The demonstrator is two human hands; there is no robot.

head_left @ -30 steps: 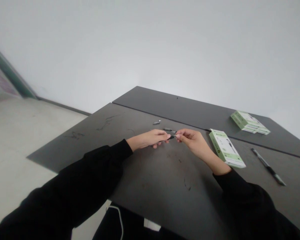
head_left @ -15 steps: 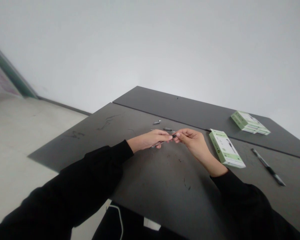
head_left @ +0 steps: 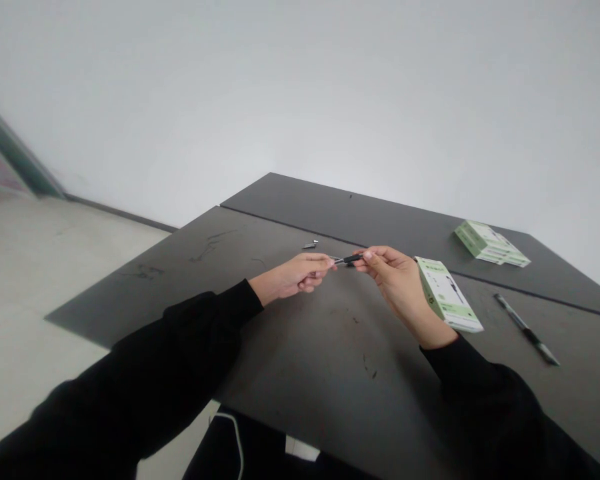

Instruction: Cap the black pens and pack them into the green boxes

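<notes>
Where the hands meet: a slim black-gripped pen piece (head_left: 353, 259) spans the gap between them, over the middle of the near part of the bench (head_left: 300, 367), nearer its seam than its near edge.
Left hand (head_left: 305, 275): narrow, thumb and fingers pinched on the thin, pale end of the piece, the other fingers curled under.
Right hand (head_left: 393, 273): thumb and fingers closed on the dark end of the same piece.
Behind the hands: a dark sliver on the bench, mostly hidden, too small to name.
Small metallic parts (head_left: 310, 245): lying loose just beyond the left hand, close to the seam.
Green-and-white box (head_left: 447, 293): beside the right hand, its far end at the seam; the wrist covers part of its left side, and whether they touch cannot be told.
Box stack (head_left: 493, 243): beyond the seam, toward the right end of the bench's far part.
Loose pen (head_left: 527, 330): flat toward the bench's right end, black grip nearer the wearer, well apart from the hands.
Below the near edge: a pale cable (head_left: 239, 440) and a white object, unclear.
</notes>
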